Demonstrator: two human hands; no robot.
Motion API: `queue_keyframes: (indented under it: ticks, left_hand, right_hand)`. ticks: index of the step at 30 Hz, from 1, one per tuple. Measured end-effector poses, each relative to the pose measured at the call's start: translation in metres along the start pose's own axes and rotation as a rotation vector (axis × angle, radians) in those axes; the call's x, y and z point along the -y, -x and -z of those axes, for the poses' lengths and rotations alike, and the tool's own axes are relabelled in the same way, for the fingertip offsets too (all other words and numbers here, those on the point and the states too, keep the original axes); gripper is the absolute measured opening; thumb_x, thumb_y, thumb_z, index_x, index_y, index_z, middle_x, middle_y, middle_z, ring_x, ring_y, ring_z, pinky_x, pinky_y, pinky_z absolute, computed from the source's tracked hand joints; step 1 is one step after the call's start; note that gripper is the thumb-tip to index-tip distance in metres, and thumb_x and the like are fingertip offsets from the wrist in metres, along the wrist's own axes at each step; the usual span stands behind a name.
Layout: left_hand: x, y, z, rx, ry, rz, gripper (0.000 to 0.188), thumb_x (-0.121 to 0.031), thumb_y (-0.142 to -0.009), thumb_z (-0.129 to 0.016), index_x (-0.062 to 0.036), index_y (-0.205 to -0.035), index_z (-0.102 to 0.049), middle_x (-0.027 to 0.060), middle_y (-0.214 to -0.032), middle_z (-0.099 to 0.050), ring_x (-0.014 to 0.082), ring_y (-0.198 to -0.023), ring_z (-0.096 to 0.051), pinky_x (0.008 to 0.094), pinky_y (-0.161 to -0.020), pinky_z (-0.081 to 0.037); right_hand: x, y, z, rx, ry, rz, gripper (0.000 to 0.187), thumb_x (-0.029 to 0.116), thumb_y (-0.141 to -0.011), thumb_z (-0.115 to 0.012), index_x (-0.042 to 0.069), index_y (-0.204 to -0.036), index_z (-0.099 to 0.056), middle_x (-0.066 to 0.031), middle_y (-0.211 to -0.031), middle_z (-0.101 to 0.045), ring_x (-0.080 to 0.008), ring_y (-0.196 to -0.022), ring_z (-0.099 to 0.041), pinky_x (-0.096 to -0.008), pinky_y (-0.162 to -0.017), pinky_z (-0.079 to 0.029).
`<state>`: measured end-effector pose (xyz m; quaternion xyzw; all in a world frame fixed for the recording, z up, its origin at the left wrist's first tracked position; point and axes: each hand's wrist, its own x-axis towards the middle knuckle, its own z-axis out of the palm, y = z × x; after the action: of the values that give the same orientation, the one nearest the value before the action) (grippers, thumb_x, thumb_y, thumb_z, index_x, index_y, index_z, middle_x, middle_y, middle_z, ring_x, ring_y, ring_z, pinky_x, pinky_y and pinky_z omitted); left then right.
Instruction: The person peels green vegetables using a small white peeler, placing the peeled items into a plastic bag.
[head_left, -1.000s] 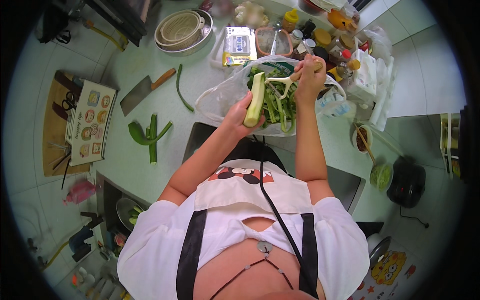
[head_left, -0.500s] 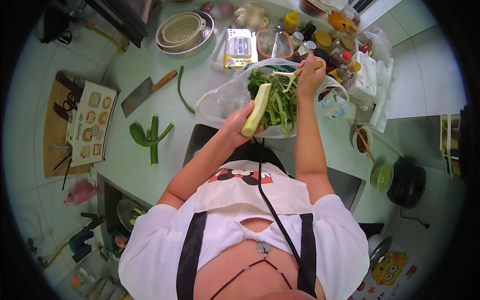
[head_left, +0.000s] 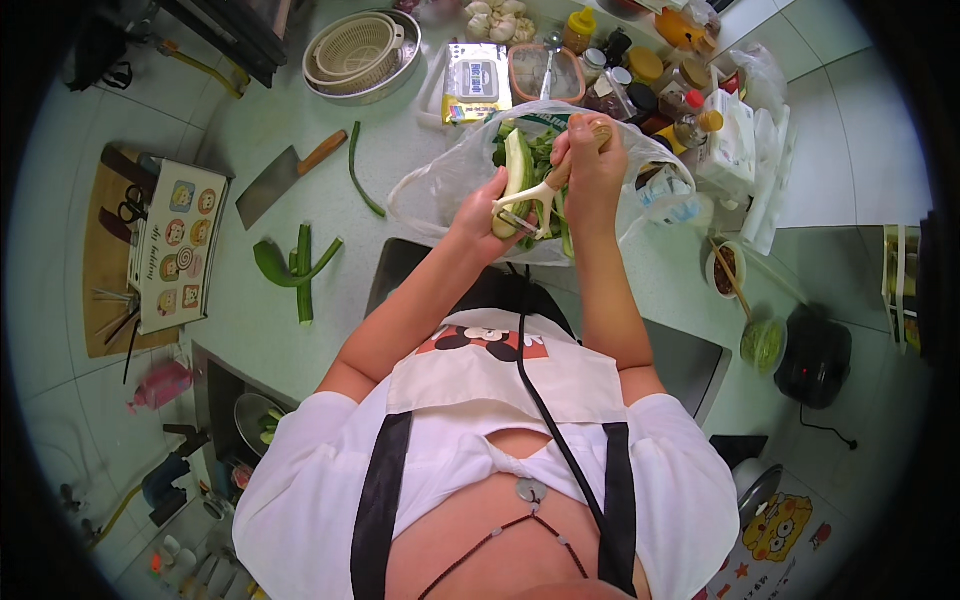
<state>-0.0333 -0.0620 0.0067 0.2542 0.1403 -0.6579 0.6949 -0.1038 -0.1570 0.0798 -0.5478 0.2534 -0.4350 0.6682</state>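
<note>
My left hand (head_left: pixel 480 216) is wrapped round a long pale-green peeled vegetable (head_left: pixel 516 163), whose kind I cannot make out for sure. It is held tilted, far end up, over an open clear plastic bag (head_left: pixel 428 192). Closed on the wooden handle of a Y-shaped peeler (head_left: pixel 546 196) is my right hand (head_left: pixel 594 168). The peeler's white fork and metal blade lie across the vegetable's near end, beside my left fingers. Green leaves and strips (head_left: pixel 548 146) in the bag are partly hidden behind my hands.
Left on the counter lie a cleaver (head_left: pixel 270 187), a thin green stalk (head_left: pixel 361 172) and several green pieces (head_left: pixel 303 275). Strainer baskets (head_left: pixel 352 52) stand at the back left. Bottles and jars (head_left: pixel 640 85) crowd the back right. A knife holder (head_left: pixel 182 245) stands far left.
The peeler has come down and left from above the bag onto the vegetable's near end. My right hand has moved closer to my left; the vegetable is held more upright.
</note>
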Motion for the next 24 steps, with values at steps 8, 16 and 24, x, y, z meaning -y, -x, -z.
queue_keyframes:
  ticks: [8, 16, 24]
  left_hand:
    - [0.005, 0.006, -0.017, -0.144, 0.037, -0.015, 0.031, -0.034, -0.089, -0.042, -0.0069, -0.102, -0.048, 0.0091, -0.087, -0.056, 0.0194, -0.072, -0.056, 0.0328, -0.057, -0.049]
    - [0.007, 0.008, -0.001, -0.103, -0.048, 0.027, 0.026, -0.032, -0.089, -0.044, -0.0090, -0.099, -0.050, 0.0066, -0.084, -0.054, 0.0194, -0.071, -0.052, 0.0295, -0.057, -0.045]
    - [0.005, 0.004, 0.006, -0.110, 0.003, 0.049, 0.029, -0.035, -0.089, -0.043, -0.0086, -0.099, -0.051, 0.0065, -0.083, -0.054, 0.0193, -0.070, -0.052, 0.0297, -0.057, -0.045]
  right_hand:
    - [-0.014, -0.009, 0.005, -0.017, 0.012, 0.035, 0.016, 0.019, -0.084, -0.052, 0.004, -0.082, -0.045, -0.0020, -0.060, -0.049, -0.0065, -0.051, -0.045, -0.0188, -0.047, -0.036]
    - [-0.056, -0.063, 0.041, -0.196, -0.009, 0.093, 0.016, 0.017, -0.084, -0.053, 0.003, -0.083, -0.044, -0.0027, -0.060, -0.049, -0.0082, -0.052, -0.046, -0.0198, -0.047, -0.038]
    - [-0.044, -0.061, 0.037, -0.163, -0.003, 0.178, 0.016, 0.018, -0.084, -0.053, 0.004, -0.082, -0.044, -0.0022, -0.060, -0.047, -0.0091, -0.053, -0.045, -0.0200, -0.050, -0.037]
